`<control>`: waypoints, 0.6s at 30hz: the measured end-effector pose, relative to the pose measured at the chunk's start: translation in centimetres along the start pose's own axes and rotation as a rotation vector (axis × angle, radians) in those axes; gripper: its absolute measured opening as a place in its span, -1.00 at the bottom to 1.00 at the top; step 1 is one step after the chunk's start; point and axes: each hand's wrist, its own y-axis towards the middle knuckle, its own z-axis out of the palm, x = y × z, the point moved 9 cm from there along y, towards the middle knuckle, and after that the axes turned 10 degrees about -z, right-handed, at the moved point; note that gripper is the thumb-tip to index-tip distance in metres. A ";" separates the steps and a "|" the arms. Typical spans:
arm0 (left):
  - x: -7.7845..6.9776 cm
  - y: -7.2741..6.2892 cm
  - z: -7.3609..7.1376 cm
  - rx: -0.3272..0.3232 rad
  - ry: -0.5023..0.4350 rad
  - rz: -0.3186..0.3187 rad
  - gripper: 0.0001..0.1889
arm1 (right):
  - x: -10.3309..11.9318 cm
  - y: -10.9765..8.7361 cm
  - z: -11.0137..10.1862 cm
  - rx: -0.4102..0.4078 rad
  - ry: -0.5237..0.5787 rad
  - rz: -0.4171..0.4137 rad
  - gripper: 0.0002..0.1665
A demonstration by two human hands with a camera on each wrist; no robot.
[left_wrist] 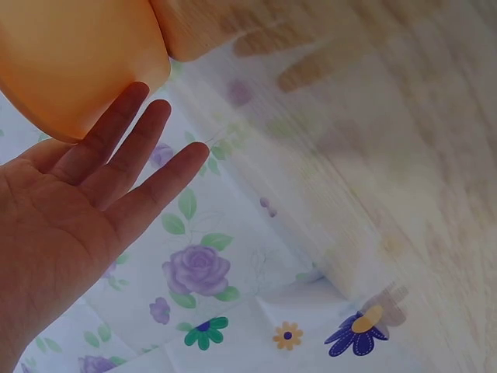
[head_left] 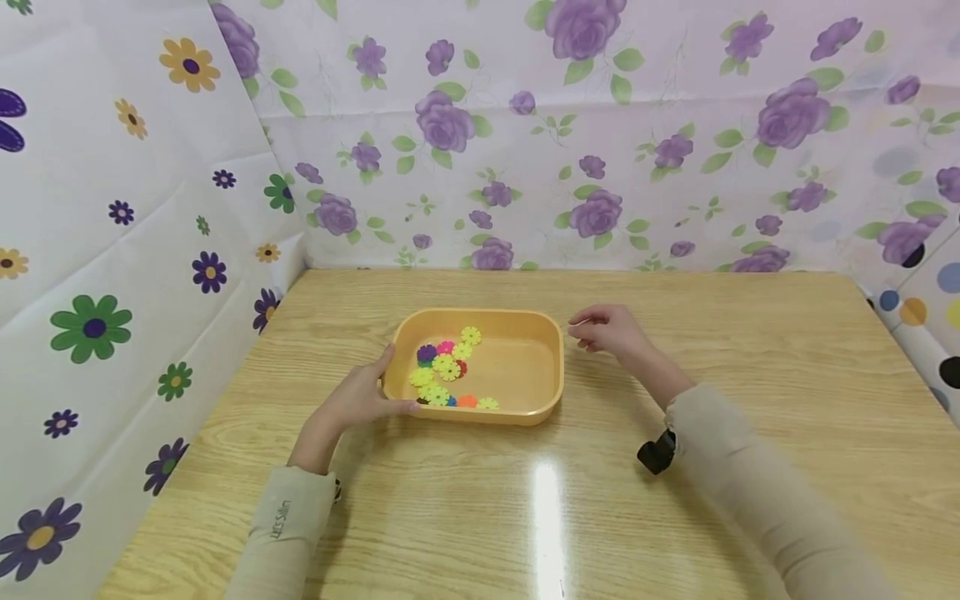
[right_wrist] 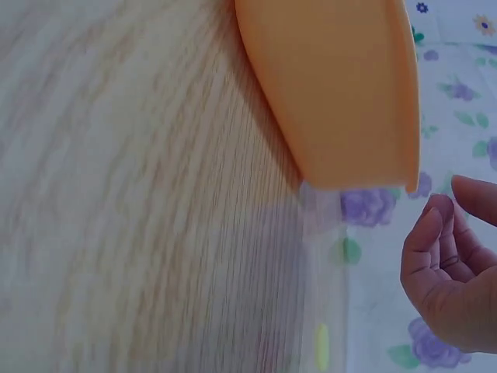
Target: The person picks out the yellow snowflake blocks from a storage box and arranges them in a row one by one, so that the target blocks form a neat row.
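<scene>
Flowered sheets (head_left: 645, 192) surround the wood-grain worktop (head_left: 772, 350), where the orange tub (head_left: 517, 371) stands upright before you. Inside, notched discs (head_left: 448, 369), mostly yellow with some purple, pink, red, orange and blue, gather toward its left side, several along the near wall. Your left hand (head_left: 356, 396) touches the tub's left end, fingers straight and spread; your right hand (head_left: 611, 331) hovers just beside the right end, fingers loosely bent, holding nothing.
</scene>
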 end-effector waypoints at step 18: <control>0.1 0.0 0.1 0.010 -0.001 -0.020 0.17 | 3.7 -0.7 7.9 0.287 0.002 -0.192 -0.64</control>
